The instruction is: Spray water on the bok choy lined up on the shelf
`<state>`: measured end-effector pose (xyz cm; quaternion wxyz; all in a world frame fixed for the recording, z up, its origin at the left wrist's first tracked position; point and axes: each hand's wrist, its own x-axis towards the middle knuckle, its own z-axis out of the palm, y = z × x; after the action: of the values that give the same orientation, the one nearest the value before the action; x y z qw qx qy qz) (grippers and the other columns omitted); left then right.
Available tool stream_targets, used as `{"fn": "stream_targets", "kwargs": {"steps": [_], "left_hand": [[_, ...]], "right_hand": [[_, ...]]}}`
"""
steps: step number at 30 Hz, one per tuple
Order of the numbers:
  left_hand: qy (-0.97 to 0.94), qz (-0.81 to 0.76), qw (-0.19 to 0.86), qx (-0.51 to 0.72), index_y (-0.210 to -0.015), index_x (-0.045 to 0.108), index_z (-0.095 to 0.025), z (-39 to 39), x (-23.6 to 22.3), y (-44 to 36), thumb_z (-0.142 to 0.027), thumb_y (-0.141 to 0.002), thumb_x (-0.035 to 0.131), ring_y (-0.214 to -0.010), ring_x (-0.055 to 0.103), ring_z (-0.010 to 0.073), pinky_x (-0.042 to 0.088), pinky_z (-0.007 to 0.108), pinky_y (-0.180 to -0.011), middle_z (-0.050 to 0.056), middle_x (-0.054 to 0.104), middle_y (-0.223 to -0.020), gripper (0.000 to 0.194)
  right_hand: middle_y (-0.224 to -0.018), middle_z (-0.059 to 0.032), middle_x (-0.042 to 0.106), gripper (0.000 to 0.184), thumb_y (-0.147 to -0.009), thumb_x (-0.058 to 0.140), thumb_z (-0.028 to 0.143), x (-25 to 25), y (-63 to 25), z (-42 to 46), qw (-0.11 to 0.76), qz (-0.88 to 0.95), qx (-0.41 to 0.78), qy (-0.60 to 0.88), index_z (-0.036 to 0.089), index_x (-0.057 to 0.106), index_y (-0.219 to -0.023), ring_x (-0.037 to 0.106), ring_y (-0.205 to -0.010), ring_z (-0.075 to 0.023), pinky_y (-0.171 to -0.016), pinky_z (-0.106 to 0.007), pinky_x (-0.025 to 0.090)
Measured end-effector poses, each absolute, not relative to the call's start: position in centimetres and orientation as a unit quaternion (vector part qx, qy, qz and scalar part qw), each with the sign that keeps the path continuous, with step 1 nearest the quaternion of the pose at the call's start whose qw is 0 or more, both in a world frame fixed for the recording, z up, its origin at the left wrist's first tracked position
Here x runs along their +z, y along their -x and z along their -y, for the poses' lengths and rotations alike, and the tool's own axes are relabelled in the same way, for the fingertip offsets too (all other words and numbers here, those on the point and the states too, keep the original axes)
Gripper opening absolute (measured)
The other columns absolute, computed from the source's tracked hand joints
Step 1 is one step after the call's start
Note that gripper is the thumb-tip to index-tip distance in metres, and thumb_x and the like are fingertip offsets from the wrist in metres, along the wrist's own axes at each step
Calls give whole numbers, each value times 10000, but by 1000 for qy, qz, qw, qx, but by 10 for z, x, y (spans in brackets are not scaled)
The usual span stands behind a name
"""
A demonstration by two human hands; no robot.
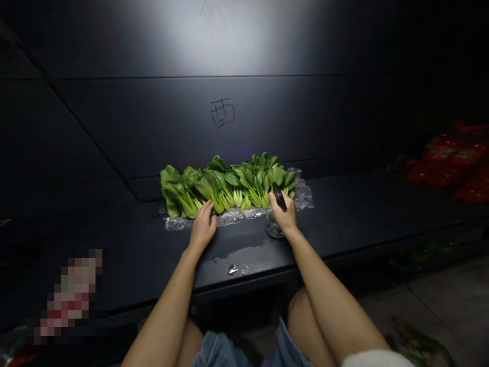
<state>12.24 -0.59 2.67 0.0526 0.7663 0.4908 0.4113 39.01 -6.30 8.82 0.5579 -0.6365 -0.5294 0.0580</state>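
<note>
A row of green bok choy (219,186) lies on crumpled clear plastic wrap (303,193) on the dark shelf, leaves toward the back wall and pale stems toward me. My right hand (283,211) is wrapped round the neck of a clear spray bottle (273,227) with a black trigger head, at the right end of the row. At the front left of the row, my left hand (203,224) has its fingers stretched out by the stems. Its fingertips seem to touch a stem, but it grips nothing that I can see.
Water puddles (234,268) wet the shelf (141,255) between my forearms. Red packages (451,163) are piled at the far right. Behind the vegetables rises a dark panel wall (275,117) with a handwritten character. Wilted leaves (418,339) lie on the floor.
</note>
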Motion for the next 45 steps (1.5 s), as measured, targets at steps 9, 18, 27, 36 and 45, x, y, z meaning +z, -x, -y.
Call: {"fn": "stream_targets", "kwargs": {"steps": [9, 18, 27, 36, 45], "left_hand": [[-767, -496, 44, 405, -1306, 561, -130, 6, 28, -125, -229, -889, 442, -1348, 486, 289, 375, 511, -1158, 168, 547, -1412, 445], [-758, -496, 54, 419, -1309, 564, -157, 7, 25, -126, -233, -883, 454, -1362, 466, 293, 372, 517, -1157, 162, 500, -1449, 446], [-767, -496, 51, 403, -1309, 558, -132, 6, 26, -125, -236, -886, 448, -1362, 466, 303, 375, 517, -1152, 182, 489, -1459, 449], [-763, -496, 54, 411, -1308, 562, -169, 3, 22, -125, -243, -880, 461, -1359, 474, 288, 378, 502, -1155, 152, 501, -1456, 446], [-769, -498, 58, 398, -1308, 559, -136, 5, 25, -125, -237, -885, 447, -1373, 457, 301, 368, 512, -1157, 175, 485, -1468, 449]], "right_hand": [[-696, -51, 657, 338, -883, 471, 499, 90, -391, 63, 549, 542, 54, 634, 219, 633, -783, 620, -691, -225, -657, -300, 444], [-756, -73, 700, 347, -881, 473, 494, 88, -391, 63, 560, 526, 66, 637, 212, 650, -784, 657, -752, -234, -701, -310, 464], [-750, -74, 691, 350, -878, 471, 501, 91, -391, 64, 552, 535, 62, 637, 209, 657, -832, 653, -756, -240, -690, -309, 462], [-797, -90, 723, 328, -874, 484, 470, 87, -396, 58, 570, 511, 69, 640, 213, 664, -783, 682, -823, -247, -753, -320, 485], [-802, -94, 717, 346, -869, 478, 494, 89, -395, 63, 561, 529, 76, 632, 209, 662, -805, 675, -809, -253, -747, -330, 477]]}}
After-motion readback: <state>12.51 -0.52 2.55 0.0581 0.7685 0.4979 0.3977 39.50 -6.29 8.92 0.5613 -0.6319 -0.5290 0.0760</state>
